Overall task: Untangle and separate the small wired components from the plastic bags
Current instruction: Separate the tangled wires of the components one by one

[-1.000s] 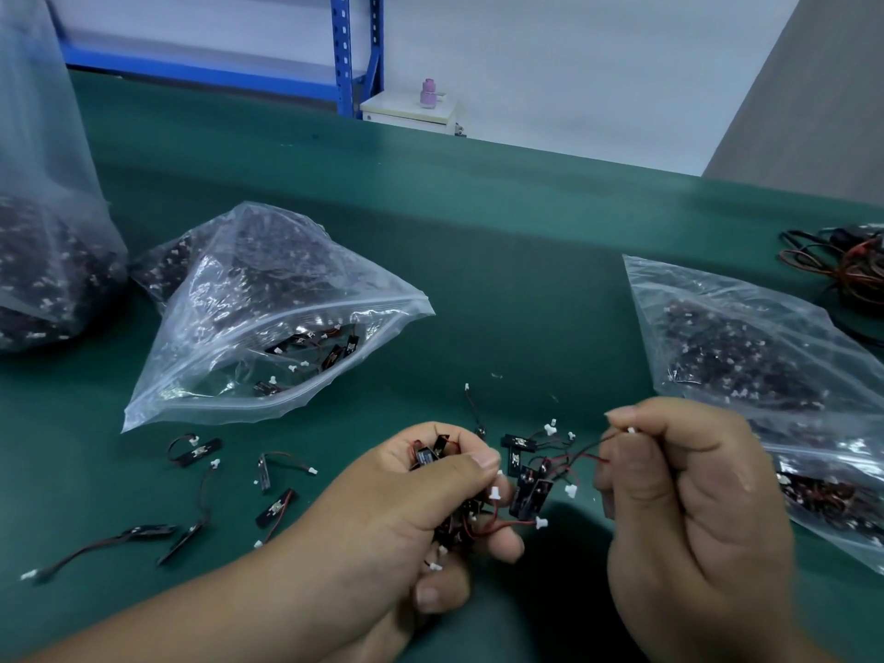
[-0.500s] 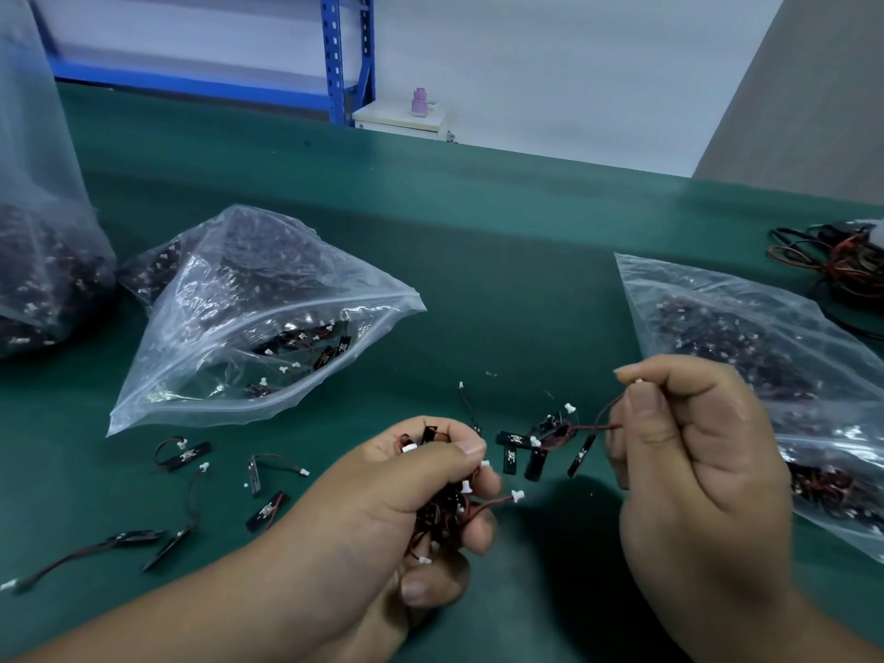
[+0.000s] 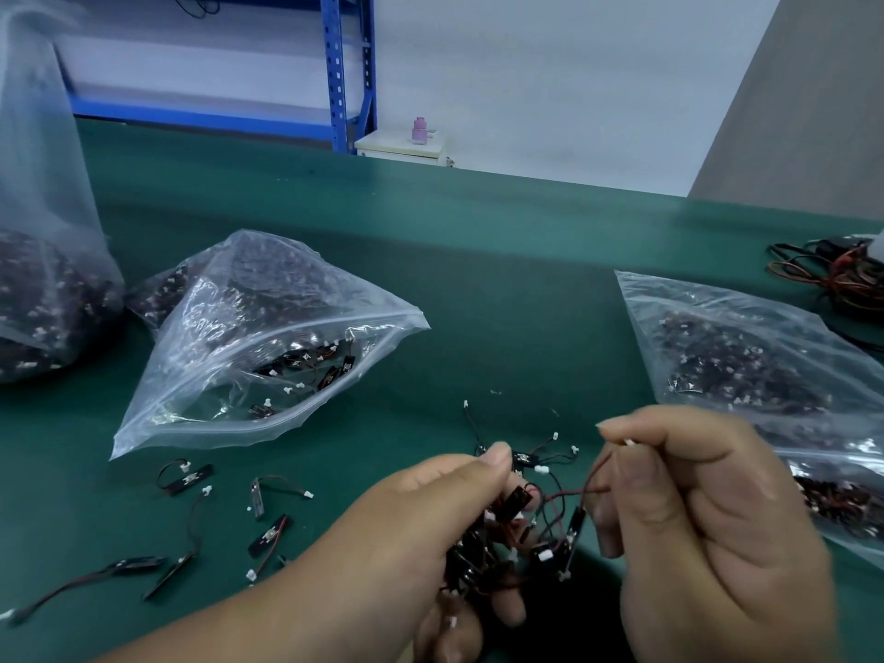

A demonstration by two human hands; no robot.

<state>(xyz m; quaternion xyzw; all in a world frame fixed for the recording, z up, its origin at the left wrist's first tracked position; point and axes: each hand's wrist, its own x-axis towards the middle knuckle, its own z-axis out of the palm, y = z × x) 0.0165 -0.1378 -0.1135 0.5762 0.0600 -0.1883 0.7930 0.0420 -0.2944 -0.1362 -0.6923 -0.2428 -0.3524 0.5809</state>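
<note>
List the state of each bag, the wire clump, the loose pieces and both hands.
tangled clump: knotted, gripped by the left hand.
left hand: fingers curled round the clump.
right hand: pinches one white connector, wire running back into the clump.
middle bag: lying down, mouth open, components inside.
right bag: lying flat, filled; closure unclear.
left bag: upright, partly filled.
loose components: separated, lying on the table.

I'm seeing open mat (image 3: 516, 303) running between left bag (image 3: 268, 337) and right bag (image 3: 746, 356); loose components (image 3: 186, 478) cluttering near left, cables (image 3: 832, 275) blocking far right.
</note>
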